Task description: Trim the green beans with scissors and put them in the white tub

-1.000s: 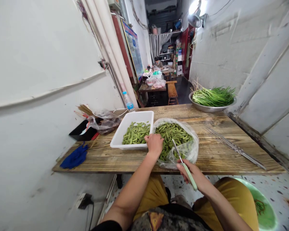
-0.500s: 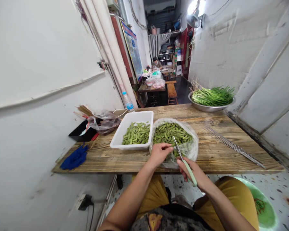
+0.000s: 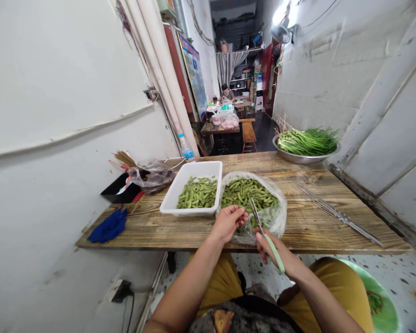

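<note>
My left hand pinches a green bean pod at the near edge of a clear plastic bag full of green pods. My right hand grips green-handled scissors, whose blades point up to the pod by my left fingers. A white plastic tub holding green pods stands just left of the bag on the wooden table.
A metal bowl of green chives sits at the far right. Metal skewers lie on the right. A blue cloth, black tray and a plastic bag with sticks are at left. A water bottle stands behind the tub. A green basin is on the floor.
My left hand came off the tub's edge and the bag's pile, drew back toward me with a pod pinched, and the scissors' blades closed in on it.
</note>
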`<action>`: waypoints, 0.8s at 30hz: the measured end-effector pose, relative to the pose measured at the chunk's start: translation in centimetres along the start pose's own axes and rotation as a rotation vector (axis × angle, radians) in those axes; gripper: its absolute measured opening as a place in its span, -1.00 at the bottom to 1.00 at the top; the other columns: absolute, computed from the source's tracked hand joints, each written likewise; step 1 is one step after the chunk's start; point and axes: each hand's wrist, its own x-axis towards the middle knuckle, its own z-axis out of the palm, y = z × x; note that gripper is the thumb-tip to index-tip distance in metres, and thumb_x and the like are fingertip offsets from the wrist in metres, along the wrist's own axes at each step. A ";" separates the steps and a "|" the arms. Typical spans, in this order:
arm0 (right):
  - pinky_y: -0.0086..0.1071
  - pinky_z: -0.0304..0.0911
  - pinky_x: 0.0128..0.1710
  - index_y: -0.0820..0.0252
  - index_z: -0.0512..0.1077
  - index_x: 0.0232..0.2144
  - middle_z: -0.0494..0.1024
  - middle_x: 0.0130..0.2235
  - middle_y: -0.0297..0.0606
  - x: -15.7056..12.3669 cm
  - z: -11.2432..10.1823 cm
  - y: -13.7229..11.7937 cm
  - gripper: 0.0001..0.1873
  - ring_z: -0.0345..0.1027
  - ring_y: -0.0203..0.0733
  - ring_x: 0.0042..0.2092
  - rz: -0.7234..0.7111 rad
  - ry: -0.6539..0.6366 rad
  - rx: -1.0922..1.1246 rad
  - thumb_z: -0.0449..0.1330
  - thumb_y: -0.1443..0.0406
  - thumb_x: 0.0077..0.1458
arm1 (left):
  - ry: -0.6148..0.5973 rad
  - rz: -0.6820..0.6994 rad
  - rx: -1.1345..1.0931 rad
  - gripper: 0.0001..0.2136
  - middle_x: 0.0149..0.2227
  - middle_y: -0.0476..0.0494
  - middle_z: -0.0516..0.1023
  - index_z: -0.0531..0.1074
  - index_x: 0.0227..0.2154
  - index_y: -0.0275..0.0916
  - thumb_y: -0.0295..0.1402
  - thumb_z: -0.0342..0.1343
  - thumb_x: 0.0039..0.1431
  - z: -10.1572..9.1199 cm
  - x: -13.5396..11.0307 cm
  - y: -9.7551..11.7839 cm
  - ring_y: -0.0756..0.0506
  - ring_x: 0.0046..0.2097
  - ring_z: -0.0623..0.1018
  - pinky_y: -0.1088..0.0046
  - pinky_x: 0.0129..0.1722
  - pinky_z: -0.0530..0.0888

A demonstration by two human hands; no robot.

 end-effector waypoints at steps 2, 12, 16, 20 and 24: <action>-0.48 0.17 -0.60 0.17 0.31 -0.23 0.26 -0.57 -0.46 -0.2 0.2 -0.2 -0.58 0.15 -0.37 -0.58 -0.004 -0.032 -0.028 0.01 -0.04 0.09 | 0.008 -0.003 -0.022 -0.75 -0.51 -0.09 0.49 0.35 -0.53 -0.34 -0.30 0.27 -0.16 0.4 -0.2 0.1 0.09 -0.49 0.46 0.63 -0.51 0.34; -0.48 0.12 -0.69 0.18 0.26 -0.43 0.23 -0.61 -0.48 -0.5 0.8 -2.2 -0.52 0.12 -0.39 -0.66 0.026 0.012 -0.015 0.01 -0.13 0.00 | 0.032 -0.006 -0.017 -0.81 -0.56 -0.11 0.52 0.33 -0.53 -0.33 -0.35 0.22 -0.11 0.6 -0.6 0.0 0.06 -0.55 0.48 0.62 -0.55 0.36; -0.52 0.03 -0.79 0.17 0.24 -0.49 0.17 -0.67 -0.54 -0.4 1.0 -2.0 -0.56 0.04 -0.44 -0.74 0.072 0.018 0.012 0.07 -0.10 -0.03 | 0.042 0.004 -0.004 -0.84 -0.56 -0.11 0.52 0.33 -0.53 -0.33 -0.36 0.18 -0.11 0.9 -0.7 -0.5 0.05 -0.55 0.48 0.60 -0.54 0.35; -0.53 0.01 -0.82 0.17 0.27 -0.40 0.17 -0.67 -0.56 0.0 0.7 -0.9 -0.58 0.01 -0.44 -0.76 0.120 0.042 0.057 0.10 -0.07 -0.04 | 0.176 0.125 0.222 -0.88 -0.53 -0.10 0.51 0.34 -0.48 -0.29 -0.34 0.10 -0.04 -0.4 0.1 0.0 0.00 -0.51 0.49 0.50 -0.48 0.39; -0.51 0.13 -0.68 0.18 0.26 -0.23 0.25 -0.56 -0.48 0.0 0.1 0.0 -0.53 0.14 -0.39 -0.61 0.070 0.069 0.099 0.05 -0.07 0.02 | 0.700 0.574 0.882 -0.83 -0.37 -0.13 0.52 0.42 -0.32 -0.26 -0.35 0.02 0.04 -3.9 1.2 3.2 -0.08 -0.31 0.49 0.37 -0.21 0.38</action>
